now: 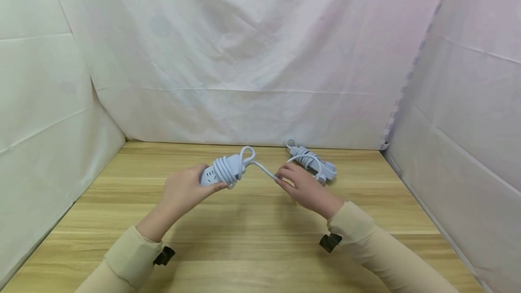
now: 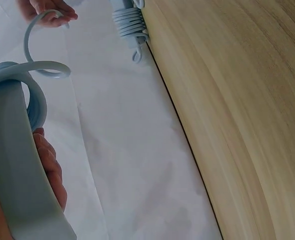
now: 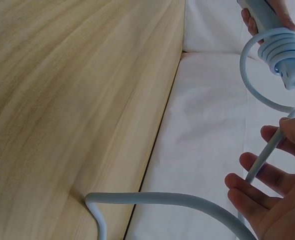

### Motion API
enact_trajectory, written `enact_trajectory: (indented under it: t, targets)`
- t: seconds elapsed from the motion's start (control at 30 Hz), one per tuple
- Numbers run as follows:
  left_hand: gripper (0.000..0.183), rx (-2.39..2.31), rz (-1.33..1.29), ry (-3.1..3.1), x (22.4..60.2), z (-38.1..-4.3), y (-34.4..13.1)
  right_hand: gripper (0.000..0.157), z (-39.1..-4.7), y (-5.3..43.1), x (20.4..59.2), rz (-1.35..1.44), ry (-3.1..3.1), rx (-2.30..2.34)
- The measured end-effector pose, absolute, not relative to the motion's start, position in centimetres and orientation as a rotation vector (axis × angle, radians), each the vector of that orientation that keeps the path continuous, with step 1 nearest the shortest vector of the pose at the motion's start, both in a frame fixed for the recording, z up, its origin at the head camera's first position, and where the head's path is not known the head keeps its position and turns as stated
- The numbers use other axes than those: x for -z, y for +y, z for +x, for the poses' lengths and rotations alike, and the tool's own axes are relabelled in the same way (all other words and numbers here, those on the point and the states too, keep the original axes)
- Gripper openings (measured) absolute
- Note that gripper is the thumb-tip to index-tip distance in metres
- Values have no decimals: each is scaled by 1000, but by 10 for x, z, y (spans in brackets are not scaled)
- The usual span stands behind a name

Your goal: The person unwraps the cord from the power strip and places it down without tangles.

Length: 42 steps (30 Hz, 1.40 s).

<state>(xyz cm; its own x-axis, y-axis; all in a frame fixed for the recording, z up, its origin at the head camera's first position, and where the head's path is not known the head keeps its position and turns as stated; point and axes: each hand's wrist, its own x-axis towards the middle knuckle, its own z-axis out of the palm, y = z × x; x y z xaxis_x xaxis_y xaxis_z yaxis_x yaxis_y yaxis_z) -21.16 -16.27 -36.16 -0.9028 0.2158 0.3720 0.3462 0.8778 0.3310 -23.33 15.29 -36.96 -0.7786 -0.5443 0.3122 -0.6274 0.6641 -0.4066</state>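
Observation:
My left hand (image 1: 182, 190) grips a pale blue power strip (image 1: 209, 177), raised over the table with its sockets facing up. Several turns of its cord (image 1: 223, 170) wrap the strip's middle, and a small loop stands up at the far end. From there a free length of cord runs across to my right hand (image 1: 308, 190), which pinches it between thumb and index finger. In the right wrist view the other fingers (image 3: 255, 192) spread loosely beside the cord. Beyond the right hand, the cord arcs over and drops toward the table.
A second pale blue power strip (image 1: 330, 169), its cord wound round it, lies at the back right of the wooden table (image 1: 252, 248). White cloth (image 1: 244, 58) hangs behind the table, with more along the left and right sides.

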Motion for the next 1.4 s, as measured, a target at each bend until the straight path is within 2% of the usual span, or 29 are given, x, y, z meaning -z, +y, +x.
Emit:
enact_trajectory:
  t: [0.27,1.1,1.4]
  targets:
    - [54,556,-380,-2747,364,-215,-166,7,-225,159,370,989,-2681,-756]
    - [67,524,-305,-2862,374,-223,-181,7,-216,168,351,1099,-2416,-788]
    - [60,499,-326,-2861,378,-225,-186,8,-217,170,338,1134,-2344,-743]
